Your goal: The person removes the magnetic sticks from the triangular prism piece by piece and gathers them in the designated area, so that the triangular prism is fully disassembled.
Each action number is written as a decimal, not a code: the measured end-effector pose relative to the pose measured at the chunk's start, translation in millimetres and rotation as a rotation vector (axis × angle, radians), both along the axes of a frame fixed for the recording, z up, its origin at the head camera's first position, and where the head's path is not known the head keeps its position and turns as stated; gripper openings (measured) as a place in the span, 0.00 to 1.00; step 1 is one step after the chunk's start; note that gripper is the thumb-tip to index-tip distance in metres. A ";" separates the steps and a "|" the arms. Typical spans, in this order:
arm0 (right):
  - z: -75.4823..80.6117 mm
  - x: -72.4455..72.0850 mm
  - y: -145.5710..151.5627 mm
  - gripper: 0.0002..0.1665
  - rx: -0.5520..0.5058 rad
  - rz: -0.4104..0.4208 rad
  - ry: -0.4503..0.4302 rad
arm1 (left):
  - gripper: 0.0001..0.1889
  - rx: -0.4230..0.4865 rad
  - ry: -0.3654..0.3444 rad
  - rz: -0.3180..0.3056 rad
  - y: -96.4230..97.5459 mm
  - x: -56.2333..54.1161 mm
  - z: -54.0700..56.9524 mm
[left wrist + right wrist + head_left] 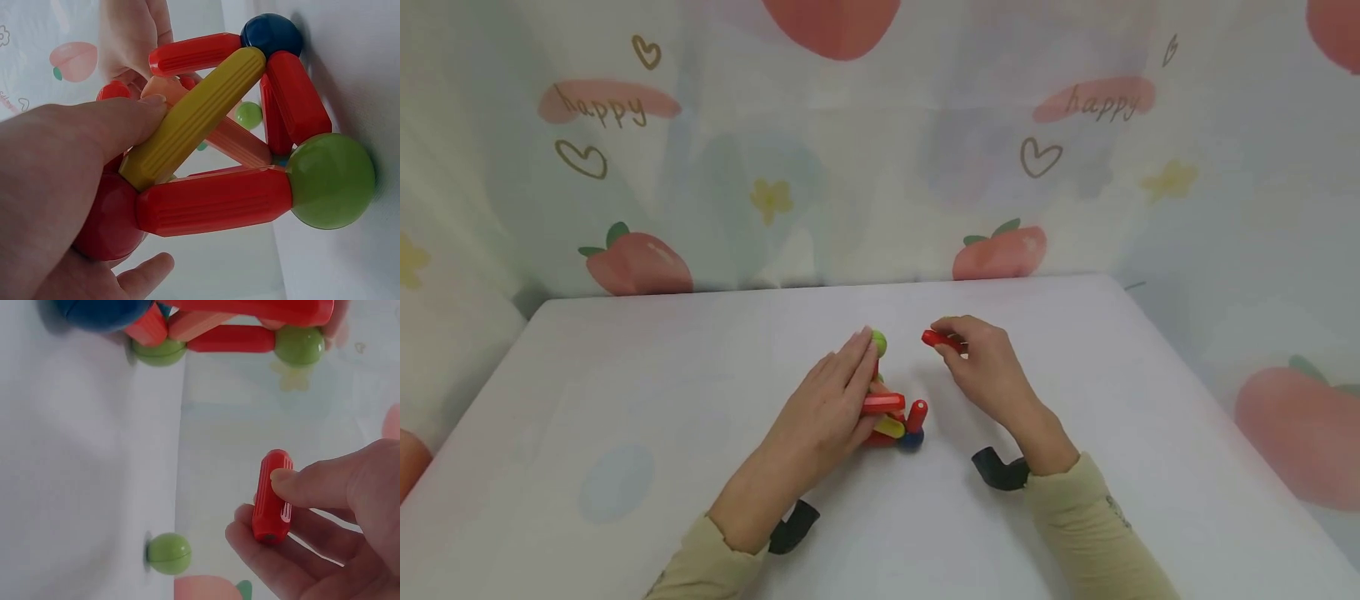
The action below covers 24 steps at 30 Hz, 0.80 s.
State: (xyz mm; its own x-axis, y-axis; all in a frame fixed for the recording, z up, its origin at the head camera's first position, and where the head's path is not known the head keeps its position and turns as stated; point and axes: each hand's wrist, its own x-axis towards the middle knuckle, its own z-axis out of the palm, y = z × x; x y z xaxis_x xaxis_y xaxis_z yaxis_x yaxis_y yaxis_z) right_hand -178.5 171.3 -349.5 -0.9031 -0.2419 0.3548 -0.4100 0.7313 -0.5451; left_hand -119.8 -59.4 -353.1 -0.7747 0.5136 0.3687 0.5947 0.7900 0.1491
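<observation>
Red rod (pixel 273 495) in right hand (pixel 988 367), apart from the ball-and-rod frame (pixel 886 403).
Rod pinched between thumb and fingers, raised off tabletop (pixel 625 375), right of frame. Left hand (pixel 820 412) grips frame at its red ball (pixel 109 219), thumb against yellow rod (pixel 197 115); blue ball (pixel 912 441) on frame's near side. Loose green ball (pixel 169 553) on tabletop just beyond right hand.

The left sleeve (pixel 711 560) and right sleeve (pixel 1086 521) are pale yellowish-green, the right bearing a small dark marking (pixel 1117 512); a bent black piece (pixel 998 471) shows beside each.
</observation>
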 end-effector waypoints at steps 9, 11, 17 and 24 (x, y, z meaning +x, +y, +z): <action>-7.0 -18.1 15.5 0.16 0.067 -0.005 0.017 | 0.46 -0.029 0.016 -0.006 -0.2 0.0 -4.5; -6.1 -24.2 18.0 0.16 0.075 0.001 0.029 | 0.46 -0.051 0.003 0.006 0.4 0.2 -3.7; -7.8 -35.8 16.4 0.16 0.074 0.009 0.056 | 0.44 -0.011 0.004 -0.004 -3.1 -1.7 -1.3; -12.7 -39.4 19.5 0.16 0.089 0.016 0.042 | 0.44 0.012 0.004 -0.020 -2.8 -3.1 0.0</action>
State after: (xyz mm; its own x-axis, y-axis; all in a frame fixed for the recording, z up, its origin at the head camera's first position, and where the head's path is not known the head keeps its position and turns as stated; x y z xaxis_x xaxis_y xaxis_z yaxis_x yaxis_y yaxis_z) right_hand -217.9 190.8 -362.2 -0.8837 -0.2887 0.3685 -0.4433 0.7692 -0.4603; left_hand -122.9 -62.2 -353.2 -0.7626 0.5246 0.3783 0.6113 0.7758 0.1563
